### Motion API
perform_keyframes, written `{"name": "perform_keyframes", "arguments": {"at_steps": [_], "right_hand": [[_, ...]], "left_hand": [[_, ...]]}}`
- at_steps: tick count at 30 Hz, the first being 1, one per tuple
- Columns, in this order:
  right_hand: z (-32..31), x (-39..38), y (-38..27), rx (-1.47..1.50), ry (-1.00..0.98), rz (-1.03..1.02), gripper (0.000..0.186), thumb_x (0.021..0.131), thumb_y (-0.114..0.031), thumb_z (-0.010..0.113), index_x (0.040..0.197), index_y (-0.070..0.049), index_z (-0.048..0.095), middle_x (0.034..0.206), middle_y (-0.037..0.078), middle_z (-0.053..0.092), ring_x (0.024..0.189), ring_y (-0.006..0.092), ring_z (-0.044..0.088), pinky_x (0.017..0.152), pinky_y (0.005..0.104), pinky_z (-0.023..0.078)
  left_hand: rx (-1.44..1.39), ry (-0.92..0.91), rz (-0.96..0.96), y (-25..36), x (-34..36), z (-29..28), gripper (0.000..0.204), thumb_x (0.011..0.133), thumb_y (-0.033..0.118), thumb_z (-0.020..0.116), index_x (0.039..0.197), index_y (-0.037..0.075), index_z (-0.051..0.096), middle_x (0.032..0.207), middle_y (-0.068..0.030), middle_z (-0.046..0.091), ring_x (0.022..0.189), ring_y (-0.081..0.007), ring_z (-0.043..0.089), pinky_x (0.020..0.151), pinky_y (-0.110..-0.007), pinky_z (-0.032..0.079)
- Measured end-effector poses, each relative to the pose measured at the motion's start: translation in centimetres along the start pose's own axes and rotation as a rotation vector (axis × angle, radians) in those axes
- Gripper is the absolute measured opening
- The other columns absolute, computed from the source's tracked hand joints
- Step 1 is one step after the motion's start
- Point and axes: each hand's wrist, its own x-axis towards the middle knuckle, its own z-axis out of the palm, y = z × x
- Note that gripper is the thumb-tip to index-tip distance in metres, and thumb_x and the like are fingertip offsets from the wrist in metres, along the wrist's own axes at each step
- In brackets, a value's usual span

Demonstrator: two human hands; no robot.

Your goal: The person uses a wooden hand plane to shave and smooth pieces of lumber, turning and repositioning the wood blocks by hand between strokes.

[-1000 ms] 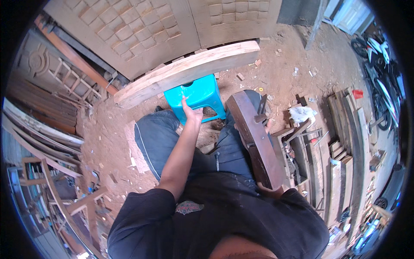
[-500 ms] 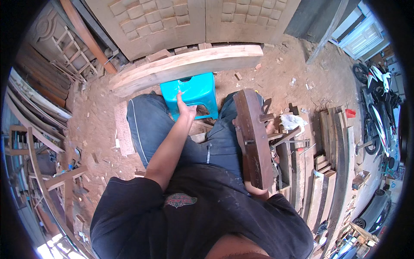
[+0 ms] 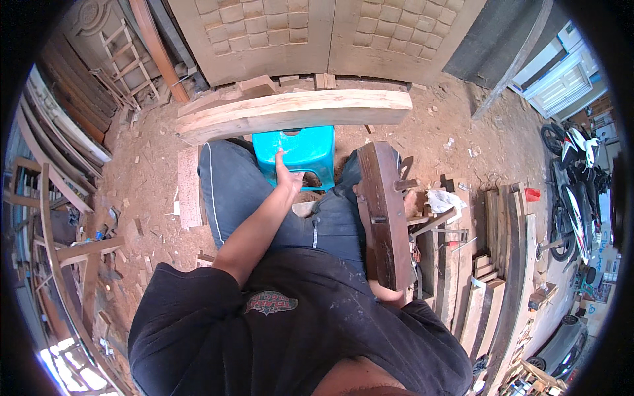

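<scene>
A turquoise plastic stool (image 3: 321, 146) stands low between my knees. My left hand (image 3: 288, 179) is closed on its near edge, the thumb lying along the stool's surface and the other fingers partly hidden. On the right, a long dark brown wooden hand plane (image 3: 388, 228) is held upright over my right thigh. Around its upper part is my right hand (image 3: 415, 200), mostly hidden behind the plane, near the crosswise wooden handle. Just beyond the stool, a thick pale wooden beam (image 3: 297, 112) lies crosswise.
Carved double doors (image 3: 330, 39) rise at the far side. Stacked timber boards (image 3: 512, 231) and a white plastic bag (image 3: 444, 200) lie to my right, with a motorcycle (image 3: 574, 191) farther off. A wooden frame (image 3: 59, 224) stands left. Wood scraps litter the dirt floor.
The whole view has shifted slightly, with the doors, beam and stool appearing lower and more to the right. Both hands keep their hold on the stool and the plane.
</scene>
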Motion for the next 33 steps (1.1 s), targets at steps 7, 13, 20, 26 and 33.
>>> {"name": "perform_keyframes", "arguments": {"at_steps": [7,13,20,26,33], "right_hand": [[-0.1,-0.5,-0.1,-0.064,0.008,0.001,0.095,0.081,-0.081,0.054,0.13,0.001,0.051,0.123,0.017,0.055,0.111,0.0319,0.055,0.101,0.0446,0.039],[0.5,-0.5,0.0,-0.083,0.016,-0.022,0.094,0.081,-0.081,0.054,0.127,0.001,0.053,0.119,0.017,0.055,0.108,0.032,0.055,0.099,0.0447,0.038],[-0.5,-2.4,-0.4,-0.165,0.125,-0.064,0.093,0.079,-0.081,0.055,0.123,0.001,0.055,0.115,0.016,0.056,0.105,0.0322,0.055,0.097,0.0449,0.038],[-1.9,-8.3,-1.8,-0.221,0.248,-0.106,0.092,0.078,-0.081,0.055,0.119,0.001,0.056,0.111,0.016,0.057,0.102,0.0323,0.055,0.095,0.045,0.037],[-1.5,-5.9,-6.4,-0.285,0.264,-0.184,0.09,0.077,-0.082,0.056,0.115,0.001,0.058,0.106,0.016,0.057,0.099,0.0324,0.055,0.093,0.0452,0.036]], "left_hand": [[0.007,-0.039,-0.041,0.0,0.2,-0.7,0.086,0.083,0.06,0.074,0.151,0.018,0.043,0.153,-0.0112,0.047,0.139,-0.0311,0.045,0.122,-0.046,0.031],[-0.021,-0.068,-0.061,-0.4,0.4,-1.6,0.084,0.084,0.061,0.074,0.151,0.02,0.042,0.154,-0.0112,0.045,0.14,-0.031,0.044,0.122,-0.045,0.032],[0.032,-0.016,0.027,-0.9,-1.4,-1.0,0.081,0.083,0.06,0.075,0.147,0.021,0.045,0.153,-0.0095,0.046,0.14,-0.0292,0.044,0.123,-0.046,0.029],[0.014,0.03,-0.017,-1.5,-0.2,-1.1,0.08,0.084,0.06,0.074,0.147,0.019,0.046,0.152,-0.01,0.048,0.14,-0.0292,0.045,0.122,-0.047,0.03],[0.002,-0.044,-0.008,-1.5,-0.5,-0.8,0.07,0.089,0.06,0.07,0.142,0.019,0.051,0.147,-0.0089,0.054,0.138,-0.0267,0.048,0.122,-0.046,0.026]]}}
